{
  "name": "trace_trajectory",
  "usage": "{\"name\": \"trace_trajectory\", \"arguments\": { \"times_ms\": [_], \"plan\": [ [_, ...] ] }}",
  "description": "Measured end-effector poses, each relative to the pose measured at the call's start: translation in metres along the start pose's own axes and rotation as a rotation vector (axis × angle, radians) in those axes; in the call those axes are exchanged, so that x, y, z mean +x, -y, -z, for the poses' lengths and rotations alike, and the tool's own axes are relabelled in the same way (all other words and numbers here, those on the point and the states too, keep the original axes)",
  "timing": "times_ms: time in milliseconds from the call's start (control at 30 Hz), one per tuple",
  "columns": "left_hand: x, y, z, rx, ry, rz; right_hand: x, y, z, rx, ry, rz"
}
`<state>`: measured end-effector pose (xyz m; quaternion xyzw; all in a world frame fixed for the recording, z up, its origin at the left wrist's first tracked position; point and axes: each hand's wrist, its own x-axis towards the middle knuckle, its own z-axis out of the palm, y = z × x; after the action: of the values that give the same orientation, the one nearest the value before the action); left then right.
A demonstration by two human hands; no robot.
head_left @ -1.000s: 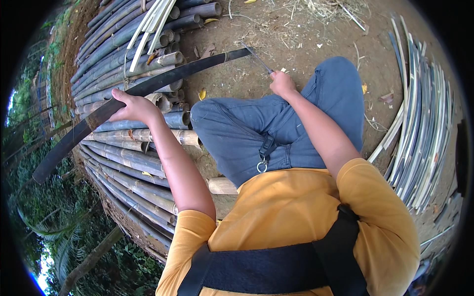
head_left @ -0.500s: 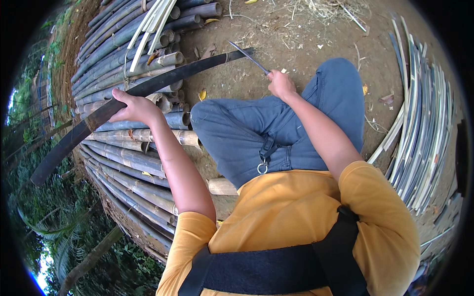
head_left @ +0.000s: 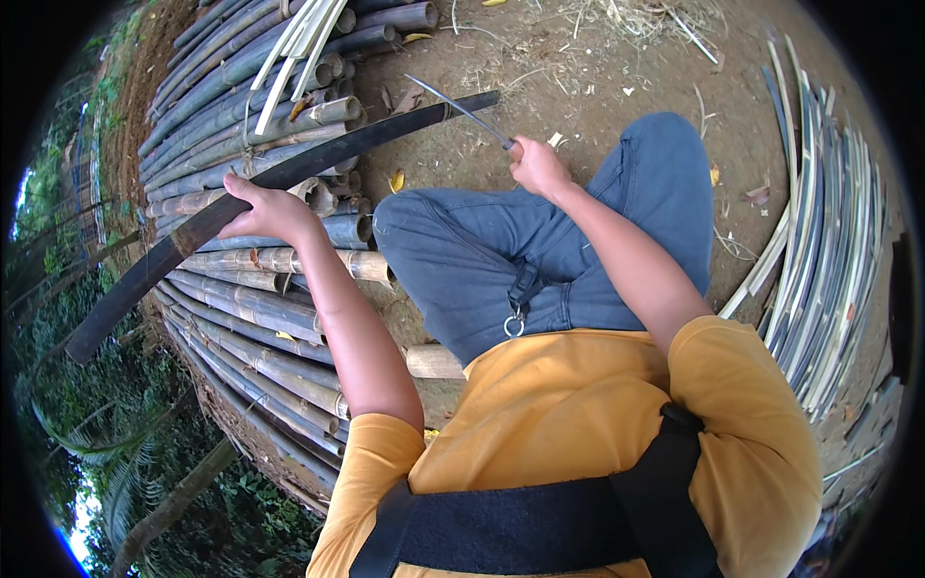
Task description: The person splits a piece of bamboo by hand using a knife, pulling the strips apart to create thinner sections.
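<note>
In the head view the hands are well apart. The left hand (head_left: 268,214) is closed around a dark strip (head_left: 342,144), which runs from below left of that hand to a far end just beyond the right hand's left side. The right hand (head_left: 541,170) grips a knife (head_left: 461,108); its blade crosses the strip near that end, whether touching I cannot tell. Poles (head_left: 265,306) lie beneath the left hand; slats (head_left: 819,260) lie well right of the right.
</note>
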<state>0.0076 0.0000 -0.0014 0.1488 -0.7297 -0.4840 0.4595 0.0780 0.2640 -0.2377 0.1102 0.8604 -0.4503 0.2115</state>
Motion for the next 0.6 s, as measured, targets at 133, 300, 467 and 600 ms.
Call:
{"name": "trace_trajectory", "arguments": {
  "times_ms": [133,300,467,600],
  "plan": [
    [0.000,0.003,0.004,0.000,-0.008,0.009,-0.009,0.017,0.004,-0.008,0.031,0.042],
    [-0.002,0.001,0.000,0.007,-0.030,-0.003,0.023,-0.028,-0.013,0.123,-0.118,-0.141],
    [-0.011,-0.006,-0.005,-0.021,-0.018,-0.053,0.018,-0.004,-0.010,0.071,0.011,-0.055],
    [-0.003,0.005,-0.006,0.025,-0.053,-0.063,0.018,-0.010,-0.010,0.141,-0.020,-0.087]
  ]
}}
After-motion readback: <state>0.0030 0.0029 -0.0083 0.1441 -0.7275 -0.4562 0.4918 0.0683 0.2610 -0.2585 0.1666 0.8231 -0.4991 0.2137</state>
